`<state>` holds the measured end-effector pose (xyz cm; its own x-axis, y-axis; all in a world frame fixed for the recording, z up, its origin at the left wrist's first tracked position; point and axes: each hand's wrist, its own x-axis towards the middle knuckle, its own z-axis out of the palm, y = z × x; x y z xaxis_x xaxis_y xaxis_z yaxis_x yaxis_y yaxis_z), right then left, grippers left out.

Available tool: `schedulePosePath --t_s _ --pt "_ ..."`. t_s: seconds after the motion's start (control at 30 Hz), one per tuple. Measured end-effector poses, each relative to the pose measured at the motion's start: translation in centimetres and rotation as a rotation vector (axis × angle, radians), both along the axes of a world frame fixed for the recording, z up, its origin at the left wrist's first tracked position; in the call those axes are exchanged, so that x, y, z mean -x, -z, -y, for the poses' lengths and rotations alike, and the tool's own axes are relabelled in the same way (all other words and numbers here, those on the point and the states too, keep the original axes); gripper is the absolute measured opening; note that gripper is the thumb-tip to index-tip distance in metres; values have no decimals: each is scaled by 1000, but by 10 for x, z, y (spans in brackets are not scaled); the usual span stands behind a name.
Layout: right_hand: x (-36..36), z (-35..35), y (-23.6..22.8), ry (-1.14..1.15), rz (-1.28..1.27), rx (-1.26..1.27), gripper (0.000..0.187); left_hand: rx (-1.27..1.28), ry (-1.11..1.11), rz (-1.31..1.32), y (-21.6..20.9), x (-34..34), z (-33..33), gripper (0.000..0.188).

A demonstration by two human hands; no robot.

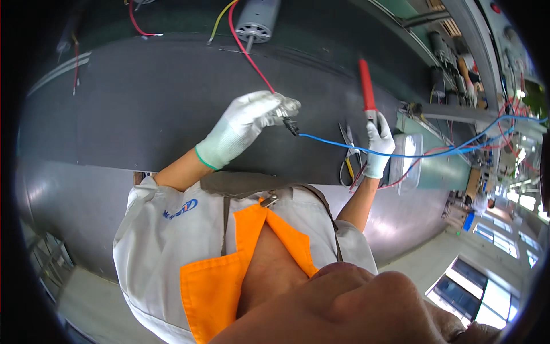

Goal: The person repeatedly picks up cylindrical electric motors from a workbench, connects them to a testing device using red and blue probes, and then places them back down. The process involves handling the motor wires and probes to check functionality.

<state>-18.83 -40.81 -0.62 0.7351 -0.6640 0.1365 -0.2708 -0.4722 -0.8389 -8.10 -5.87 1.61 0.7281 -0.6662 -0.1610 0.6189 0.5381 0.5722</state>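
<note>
My left hand [238,123], in a white glove, is closed with fingers pinched around the end of a red wire [252,62]. That wire runs down from a grey cylindrical motor [258,22] at the far side of the bench. At my left fingertips is a small black clip-like connector [291,126], joined to a blue wire [338,144]. My right hand [378,146], also gloved in white, grips the metal end of a tool with a long red handle [366,86] pointing away from me. The blue wire passes across my right hand.
Beside my right hand lie metal pliers [349,140] and a clear plastic container [408,160]. A yellow-green wire [217,26] hangs by the motor, and another red wire [137,26] is farther left. The dark bench top [114,114] spans the view; a metal post [458,112] stands right.
</note>
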Motion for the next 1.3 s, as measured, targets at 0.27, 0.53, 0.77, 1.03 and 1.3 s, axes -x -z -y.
schedulePosePath --t_s 0.27,0.53,0.77,1.03,1.3 --pt "-74 -90 -15 -661 -171 -256 40 4 -20 4 -10 6 -16 29" --pt "-66 -106 -36 -660 -43 211 31 -36 13 72 -6 3 -4 33" --pt "24 -3 -29 0 -287 594 40 -99 47 4 10 -4 7 29" --pt "-14 -118 -43 -917 1 -778 58 -443 -59 279 30 -16 11 36" --pt "-2 -57 -60 -262 -564 -451 46 -1878 -1050 1127 28 -67 -126 49"
